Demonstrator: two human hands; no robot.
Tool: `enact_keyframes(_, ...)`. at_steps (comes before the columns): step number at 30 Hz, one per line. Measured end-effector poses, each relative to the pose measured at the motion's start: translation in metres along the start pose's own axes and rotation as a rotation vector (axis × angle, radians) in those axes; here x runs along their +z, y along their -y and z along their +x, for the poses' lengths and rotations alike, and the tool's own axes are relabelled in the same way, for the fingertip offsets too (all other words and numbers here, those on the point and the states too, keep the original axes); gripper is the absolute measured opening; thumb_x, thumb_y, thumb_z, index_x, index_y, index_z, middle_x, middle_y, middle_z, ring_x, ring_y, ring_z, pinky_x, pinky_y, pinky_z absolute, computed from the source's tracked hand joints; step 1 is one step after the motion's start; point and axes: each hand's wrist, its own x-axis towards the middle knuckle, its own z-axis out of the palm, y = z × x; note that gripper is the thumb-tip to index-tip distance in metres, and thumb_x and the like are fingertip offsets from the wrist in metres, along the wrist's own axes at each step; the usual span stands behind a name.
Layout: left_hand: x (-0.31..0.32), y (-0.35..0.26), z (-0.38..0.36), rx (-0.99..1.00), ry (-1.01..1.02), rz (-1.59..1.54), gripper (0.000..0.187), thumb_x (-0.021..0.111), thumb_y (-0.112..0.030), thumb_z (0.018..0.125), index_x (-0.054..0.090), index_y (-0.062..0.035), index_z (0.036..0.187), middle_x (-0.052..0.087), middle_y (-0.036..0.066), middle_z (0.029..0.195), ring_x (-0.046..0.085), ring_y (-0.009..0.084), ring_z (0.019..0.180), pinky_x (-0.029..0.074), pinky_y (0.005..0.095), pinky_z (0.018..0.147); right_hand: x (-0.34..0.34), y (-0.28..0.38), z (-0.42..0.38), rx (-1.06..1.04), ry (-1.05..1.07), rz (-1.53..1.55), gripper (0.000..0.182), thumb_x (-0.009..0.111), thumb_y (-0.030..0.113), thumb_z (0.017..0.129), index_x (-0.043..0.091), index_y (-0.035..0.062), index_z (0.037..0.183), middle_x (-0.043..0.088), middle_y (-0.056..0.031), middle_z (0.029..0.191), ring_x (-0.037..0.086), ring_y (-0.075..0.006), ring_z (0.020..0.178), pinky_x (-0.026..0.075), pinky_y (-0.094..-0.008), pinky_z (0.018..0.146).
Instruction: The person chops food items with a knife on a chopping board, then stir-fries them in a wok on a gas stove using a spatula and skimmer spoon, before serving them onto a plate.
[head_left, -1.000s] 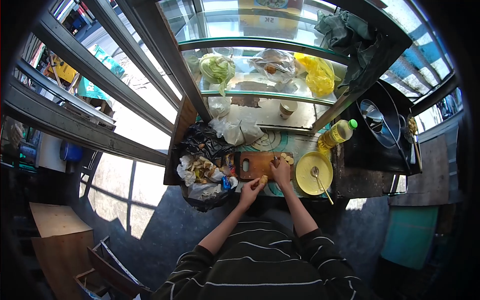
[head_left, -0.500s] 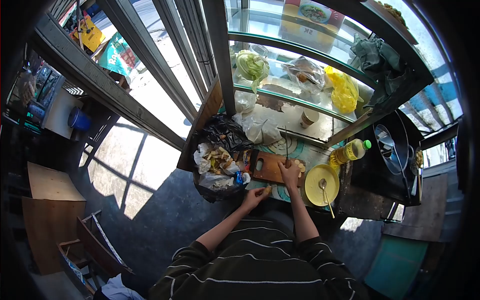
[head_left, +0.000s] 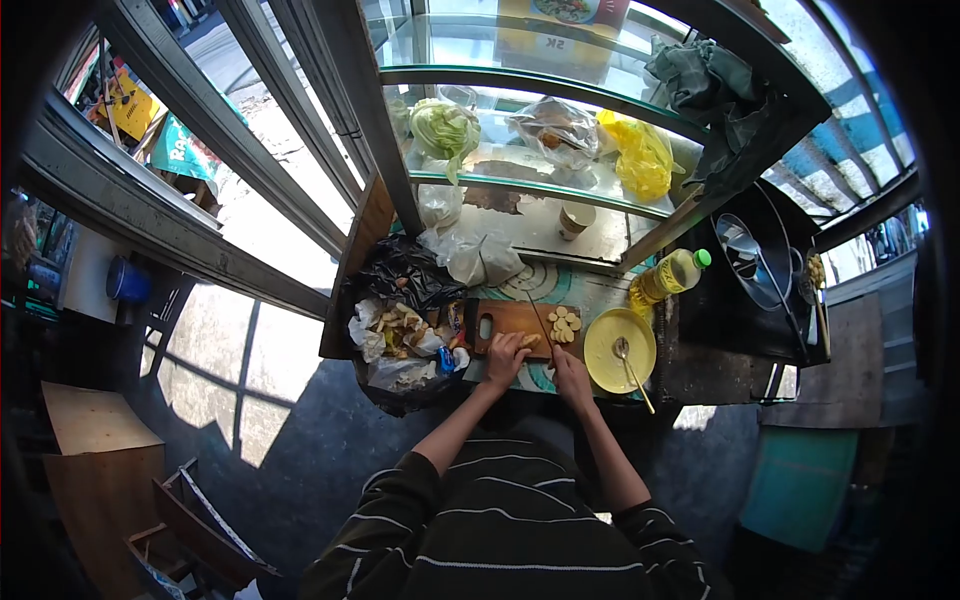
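Slices [head_left: 563,325], pale yellow, roundish, loosely clustered

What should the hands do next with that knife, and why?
I think the right hand should ease the knife down through the end of the pale food piece, making a thin slice. The left hand holds that piece on the wooden cutting board, the blade is right beside it, and round slices lie at the board's right end.
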Motion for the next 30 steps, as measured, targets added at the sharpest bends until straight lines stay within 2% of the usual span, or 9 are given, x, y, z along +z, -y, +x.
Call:
enact_keyframes(1, 0.000, 0.000, 0.002, 0.030, -0.011, 0.013, 0.033, 0.069, -0.013, 0.065, 0.060, 0.0008, 0.093, 0.060, 0.012, 0.087, 0.054, 0.0289, 0.080, 0.044, 0.0355, 0.072, -0.001, -0.009, -0.003, -0.025, -0.047, -0.205, 0.050, 0.036, 0.043, 0.090, 0.056, -0.0014, 0.077, 0.057, -0.0190, 0.066, 0.057, -0.0323, 0.064, 0.042, -0.0384, 0.059)
enact_keyframes(5, -0.005, -0.002, 0.000, -0.028, 0.004, 0.027, 0.032, 0.070, -0.013, 0.065, 0.062, 0.0004, 0.093, 0.058, 0.011, 0.080, 0.055, 0.0282, 0.077, 0.045, 0.0356, 0.069, -0.001, -0.014, -0.029, -0.007, -0.036, -0.333, 0.048, 0.034, 0.040, 0.090, 0.055, -0.0020, 0.079, 0.056, -0.0261, 0.078, 0.052, -0.0430, 0.080, 0.039, -0.0460, 0.069)
enact_keyframes(12, -0.004, 0.000, -0.002, -0.027, -0.011, 0.014, 0.030, 0.070, -0.009, 0.064, 0.062, 0.0008, 0.092, 0.056, 0.011, 0.075, 0.054, 0.0281, 0.074, 0.044, 0.0367, 0.065, 0.009, -0.023, -0.039, 0.065, 0.012, -0.326, 0.048, 0.034, 0.040, 0.090, 0.055, -0.0020, 0.079, 0.056, -0.0260, 0.075, 0.053, -0.0434, 0.078, 0.040, -0.0466, 0.067)
enact_keyframes(14, -0.004, -0.001, 0.000, -0.022, -0.012, 0.004, 0.029, 0.069, -0.006, 0.065, 0.061, 0.0018, 0.091, 0.056, 0.012, 0.074, 0.053, 0.0287, 0.074, 0.043, 0.0374, 0.064, 0.012, -0.026, -0.038, -0.003, -0.071, -0.334, 0.050, 0.035, 0.039, 0.091, 0.053, -0.0031, 0.070, 0.052, -0.0201, 0.059, 0.055, -0.0352, 0.061, 0.040, -0.0398, 0.059)
enact_keyframes(24, -0.005, 0.001, 0.002, -0.028, -0.014, -0.009, 0.027, 0.070, -0.009, 0.064, 0.063, 0.0004, 0.088, 0.057, 0.011, 0.072, 0.054, 0.0271, 0.071, 0.043, 0.0354, 0.063, 0.006, -0.019, -0.042, -0.012, -0.051, -0.306, 0.048, 0.037, 0.037, 0.091, 0.053, -0.0036, 0.071, 0.051, -0.0192, 0.058, 0.054, -0.0321, 0.057, 0.040, -0.0385, 0.057)
enact_keyframes(26, -0.004, 0.001, 0.002, -0.030, -0.012, -0.013, 0.026, 0.070, -0.009, 0.065, 0.063, 0.0004, 0.088, 0.057, 0.011, 0.072, 0.054, 0.0271, 0.071, 0.043, 0.0353, 0.063, 0.004, -0.015, -0.043, 0.069, 0.002, -0.282, 0.044, 0.037, 0.038, 0.090, 0.057, -0.0017, 0.086, 0.056, -0.0271, 0.078, 0.053, -0.0437, 0.082, 0.041, -0.0464, 0.069)
enact_keyframes(27, -0.004, 0.001, 0.003, -0.026, -0.013, -0.008, 0.026, 0.070, -0.009, 0.065, 0.063, 0.0005, 0.088, 0.057, 0.011, 0.072, 0.054, 0.0270, 0.071, 0.043, 0.0351, 0.062, 0.006, -0.020, -0.041, 0.067, 0.003, -0.282, 0.044, 0.037, 0.038, 0.090, 0.057, -0.0017, 0.086, 0.056, -0.0271, 0.078, 0.053, -0.0437, 0.082, 0.041, -0.0464, 0.069)
enact_keyframes(29, -0.005, 0.002, 0.003, -0.025, -0.013, -0.002, 0.026, 0.070, -0.009, 0.065, 0.063, 0.0006, 0.088, 0.057, 0.011, 0.072, 0.054, 0.0269, 0.070, 0.043, 0.0350, 0.062, 0.010, -0.035, -0.039, -0.024, -0.047, -0.316, 0.046, 0.038, 0.035, 0.091, 0.053, -0.0047, 0.074, 0.052, -0.0197, 0.060, 0.055, -0.0327, 0.059, 0.040, -0.0387, 0.057)
enact_keyframes(30, -0.005, 0.001, 0.003, -0.023, -0.011, -0.003, 0.026, 0.070, -0.009, 0.065, 0.063, 0.0007, 0.088, 0.057, 0.011, 0.072, 0.054, 0.0268, 0.070, 0.043, 0.0349, 0.062, 0.011, -0.032, -0.040, -0.023, -0.045, -0.315, 0.046, 0.038, 0.035, 0.091, 0.053, -0.0047, 0.074, 0.052, -0.0197, 0.060, 0.055, -0.0327, 0.059, 0.040, -0.0387, 0.057)
